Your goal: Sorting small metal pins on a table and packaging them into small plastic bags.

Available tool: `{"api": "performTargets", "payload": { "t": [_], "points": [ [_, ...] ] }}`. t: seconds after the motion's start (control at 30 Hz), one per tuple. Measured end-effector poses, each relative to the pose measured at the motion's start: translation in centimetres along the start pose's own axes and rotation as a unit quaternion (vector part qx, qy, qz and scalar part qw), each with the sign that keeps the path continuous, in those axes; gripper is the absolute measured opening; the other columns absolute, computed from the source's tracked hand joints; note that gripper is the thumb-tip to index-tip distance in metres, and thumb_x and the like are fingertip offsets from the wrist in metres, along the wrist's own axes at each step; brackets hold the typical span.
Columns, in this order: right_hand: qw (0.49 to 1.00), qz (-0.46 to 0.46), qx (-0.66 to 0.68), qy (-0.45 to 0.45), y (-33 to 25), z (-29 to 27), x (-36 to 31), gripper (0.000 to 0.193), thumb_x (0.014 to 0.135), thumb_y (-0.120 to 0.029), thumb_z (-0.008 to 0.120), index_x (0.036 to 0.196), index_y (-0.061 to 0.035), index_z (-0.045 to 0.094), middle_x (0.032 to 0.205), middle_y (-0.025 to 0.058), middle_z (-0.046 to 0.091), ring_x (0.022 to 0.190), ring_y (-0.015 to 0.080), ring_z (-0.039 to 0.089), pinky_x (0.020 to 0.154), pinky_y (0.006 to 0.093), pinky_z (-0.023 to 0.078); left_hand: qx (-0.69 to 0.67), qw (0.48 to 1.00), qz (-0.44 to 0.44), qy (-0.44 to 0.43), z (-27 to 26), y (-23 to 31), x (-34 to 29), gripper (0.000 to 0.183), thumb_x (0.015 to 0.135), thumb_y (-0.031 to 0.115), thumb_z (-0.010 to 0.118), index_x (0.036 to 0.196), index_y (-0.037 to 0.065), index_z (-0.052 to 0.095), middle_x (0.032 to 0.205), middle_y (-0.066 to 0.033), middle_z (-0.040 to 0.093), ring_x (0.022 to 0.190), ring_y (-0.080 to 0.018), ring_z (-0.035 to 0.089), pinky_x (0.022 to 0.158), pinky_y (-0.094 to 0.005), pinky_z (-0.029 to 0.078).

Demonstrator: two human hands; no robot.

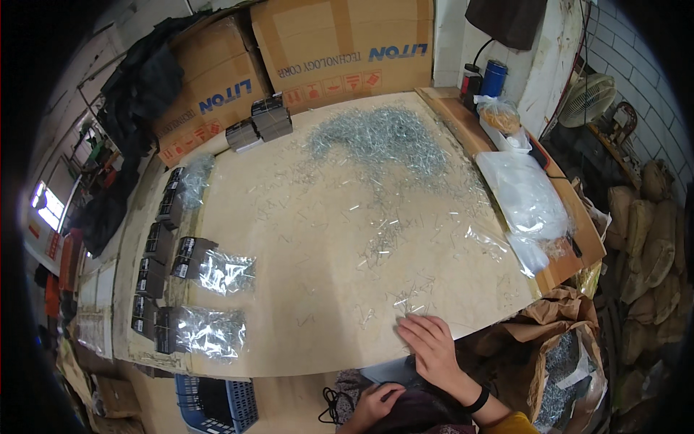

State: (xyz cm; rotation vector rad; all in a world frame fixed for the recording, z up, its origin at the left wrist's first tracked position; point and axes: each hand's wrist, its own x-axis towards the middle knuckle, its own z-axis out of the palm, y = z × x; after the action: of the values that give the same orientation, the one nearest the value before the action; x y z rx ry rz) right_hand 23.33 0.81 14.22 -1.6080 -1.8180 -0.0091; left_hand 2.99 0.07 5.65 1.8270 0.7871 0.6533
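Note:
My right hand (432,350) lies at the table's near edge, palm down, its fingers stretched out and fairly close together. Just beyond its fingertips is a small cluster of thin, shiny bent metal wire pieces (410,298). A large heap of the same wire pieces (383,141) spreads over the far side of the table (289,217), with loose ones strewn toward me. My left hand (374,405) is below the table edge by my lap, its fingers curled; what they hold, if anything, is hidden. A grey-blue flat surface (390,370) shows beside it.
Clear plastic packs (213,334) and stacks of dark cards (150,278) line the left side. Plastic bags (524,195) lie on the right ledge. Below are a blue basket (246,405) and a paper sack (542,362) of wire pieces. Cardboard boxes (340,50) stand behind.

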Motion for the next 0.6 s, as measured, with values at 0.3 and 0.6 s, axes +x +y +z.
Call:
{"api": "performTargets", "payload": {
  "t": [0.3,0.6],
  "points": [
    [0.996,-0.028,0.073,-0.053,-1.3,0.6,-1.3,0.049,0.072,0.003,0.054,0.12,-0.0002,0.062,0.128,0.0109,0.061,0.124,0.0266,0.055,0.104,0.0437,0.042,0.055,0.998,0.04,-0.007,0.2,-1.6,-0.6,0.012,0.082,0.007,0.076,0.093,0.006,0.072,0.094,-0.0059,0.072,0.076,-0.0216,0.068,0.065,-0.0317,0.055],
    [0.991,-0.076,0.055,-0.098,-1.2,2.5,3.4,0.046,0.077,-0.002,0.055,0.123,0.0055,0.058,0.137,0.0154,0.055,0.131,0.0286,0.049,0.112,0.0432,0.036,0.01,1.0,-0.005,-0.004,0.2,-0.7,-0.1,0.01,0.083,0.009,0.075,0.092,0.006,0.072,0.089,-0.0077,0.073,0.075,-0.0247,0.069,0.069,-0.0328,0.055]
  ]
}}
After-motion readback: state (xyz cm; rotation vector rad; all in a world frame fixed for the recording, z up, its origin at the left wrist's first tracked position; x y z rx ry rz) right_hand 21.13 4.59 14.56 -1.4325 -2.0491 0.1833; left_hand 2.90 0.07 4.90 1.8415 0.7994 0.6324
